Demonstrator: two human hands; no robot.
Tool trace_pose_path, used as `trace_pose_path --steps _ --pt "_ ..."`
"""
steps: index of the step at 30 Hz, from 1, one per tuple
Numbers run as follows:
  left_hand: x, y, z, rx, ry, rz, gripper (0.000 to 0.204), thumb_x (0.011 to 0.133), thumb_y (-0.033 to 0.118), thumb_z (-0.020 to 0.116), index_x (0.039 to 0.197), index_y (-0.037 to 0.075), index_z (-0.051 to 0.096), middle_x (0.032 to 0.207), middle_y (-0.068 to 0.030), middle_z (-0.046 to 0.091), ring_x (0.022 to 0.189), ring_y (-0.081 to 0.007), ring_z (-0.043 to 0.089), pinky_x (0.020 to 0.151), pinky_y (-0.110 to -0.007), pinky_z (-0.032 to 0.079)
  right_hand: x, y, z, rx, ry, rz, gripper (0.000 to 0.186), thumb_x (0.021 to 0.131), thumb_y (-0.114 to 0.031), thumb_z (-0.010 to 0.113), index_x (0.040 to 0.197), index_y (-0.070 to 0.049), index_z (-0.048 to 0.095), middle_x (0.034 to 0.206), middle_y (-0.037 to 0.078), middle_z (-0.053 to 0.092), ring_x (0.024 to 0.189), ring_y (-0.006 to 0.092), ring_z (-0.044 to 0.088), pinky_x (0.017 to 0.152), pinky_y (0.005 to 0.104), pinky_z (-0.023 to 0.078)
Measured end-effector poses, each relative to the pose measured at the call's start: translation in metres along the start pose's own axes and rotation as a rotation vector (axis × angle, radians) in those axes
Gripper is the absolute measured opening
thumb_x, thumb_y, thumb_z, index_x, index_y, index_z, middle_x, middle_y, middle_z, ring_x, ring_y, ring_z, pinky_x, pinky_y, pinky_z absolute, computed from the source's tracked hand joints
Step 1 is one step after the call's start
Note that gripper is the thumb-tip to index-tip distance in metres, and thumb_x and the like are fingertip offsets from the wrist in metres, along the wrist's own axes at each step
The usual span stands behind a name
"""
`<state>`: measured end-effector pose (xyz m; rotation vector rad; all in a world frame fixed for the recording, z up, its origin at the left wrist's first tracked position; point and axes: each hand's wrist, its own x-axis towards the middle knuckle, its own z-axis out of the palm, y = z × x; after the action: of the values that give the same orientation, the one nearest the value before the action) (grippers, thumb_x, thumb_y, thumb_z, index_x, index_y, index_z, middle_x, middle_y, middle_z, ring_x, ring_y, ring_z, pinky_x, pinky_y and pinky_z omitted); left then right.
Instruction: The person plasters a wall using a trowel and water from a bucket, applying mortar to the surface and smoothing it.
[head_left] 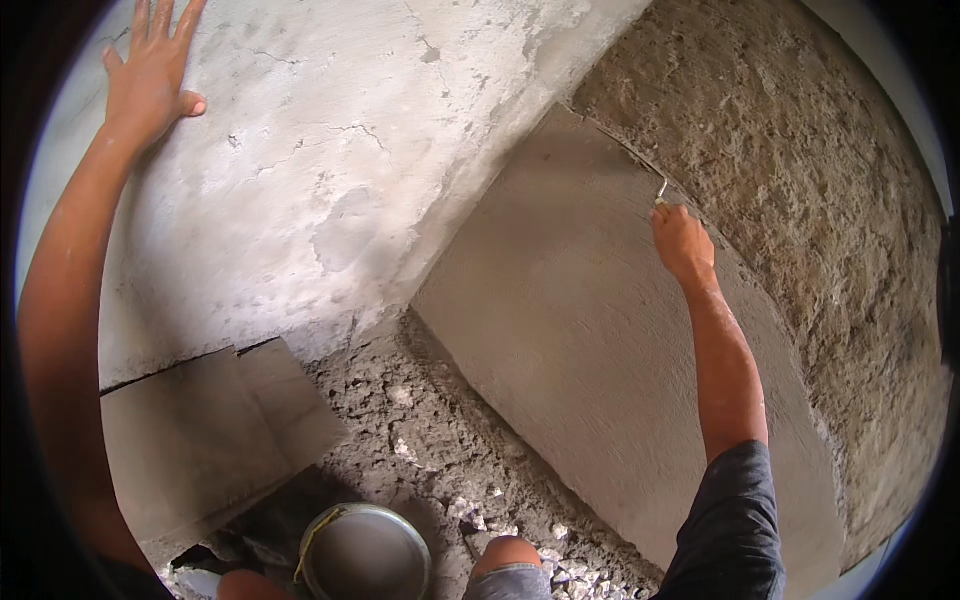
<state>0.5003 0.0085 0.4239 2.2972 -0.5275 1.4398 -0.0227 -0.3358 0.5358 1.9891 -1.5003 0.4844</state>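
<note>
My left hand (150,85) is braced against the white, cracked wall (280,160) at the upper left, fingers spread and nothing held. Over on the right wall, my right hand (684,240) is closed around the handle of a trowel (661,190). Its bent metal neck shows above my fist; the blade is thin and hard to make out. The trowel lies at the upper edge of a smooth band of wet grey plaster (560,290). Above that band the wall is rough, bare and brown (780,170).
A round bucket (420,560) with a yellow handle and grey contents stands by my knees (508,553). Grey flat boards or slabs (200,430) lean at the lower left wall. Rubble and pale stones (400,410) cover the ground in the corner.
</note>
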Motion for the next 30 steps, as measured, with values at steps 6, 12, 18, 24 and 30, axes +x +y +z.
trace_pose_path --steps 6,12,18,24,30 --pt "0.005 -0.007 -0.02 0.018 -0.217 0.2 0.144 0.064 0.061 0.088 0.162 0.009 -0.004 0.16 -0.0426 -0.009 0.145 -0.0658 -0.005 0.107 -0.08 0.023 0.009 -0.007 0.017 -0.024 -0.003 0.057 0.049 0.104 -0.044 0.047 0.124 -0.001 0.06 0.112 0.022 0.072 0.107 0.0401 0.069 0.091 0.0489 0.055" --pt "0.004 -0.005 -0.023 0.027 -0.222 0.181 0.138 0.067 0.058 0.088 0.163 0.008 0.003 0.161 -0.0417 -0.002 0.147 -0.0635 0.0 0.107 -0.079 0.025 0.029 -0.019 0.014 -0.074 0.01 -0.095 0.049 0.103 -0.043 0.049 0.128 -0.003 0.06 0.115 0.024 0.071 0.11 0.0411 0.068 0.091 0.051 0.054" --pt "0.004 -0.003 -0.025 -0.011 -0.234 0.189 0.134 0.069 0.056 0.088 0.162 0.007 0.005 0.161 -0.0419 0.0 0.147 -0.0633 0.0 0.108 -0.078 0.026 0.037 -0.056 -0.007 0.122 -0.092 0.007 0.05 0.102 -0.042 0.049 0.126 0.0 0.061 0.12 0.025 0.069 0.116 0.0425 0.065 0.096 0.0499 0.052" --pt "0.003 -0.006 -0.023 -0.017 -0.211 0.201 0.135 0.068 0.054 0.09 0.162 0.005 0.005 0.16 -0.0431 0.001 0.147 -0.0637 0.0 0.108 -0.078 0.026 0.032 -0.064 0.019 0.061 -0.013 -0.007 0.051 0.103 -0.044 0.048 0.126 0.001 0.061 0.12 0.025 0.069 0.113 0.042 0.067 0.095 0.0499 0.053" --pt "0.003 -0.007 -0.023 0.031 -0.224 0.2 0.136 0.069 0.057 0.088 0.162 0.004 0.005 0.158 -0.0451 0.0 0.146 -0.0653 0.0 0.108 -0.078 0.024 0.042 -0.072 0.032 0.0 -0.003 -0.011 0.051 0.103 -0.044 0.048 0.121 0.002 0.062 0.117 0.022 0.071 0.111 0.0414 0.068 0.093 0.0486 0.055"
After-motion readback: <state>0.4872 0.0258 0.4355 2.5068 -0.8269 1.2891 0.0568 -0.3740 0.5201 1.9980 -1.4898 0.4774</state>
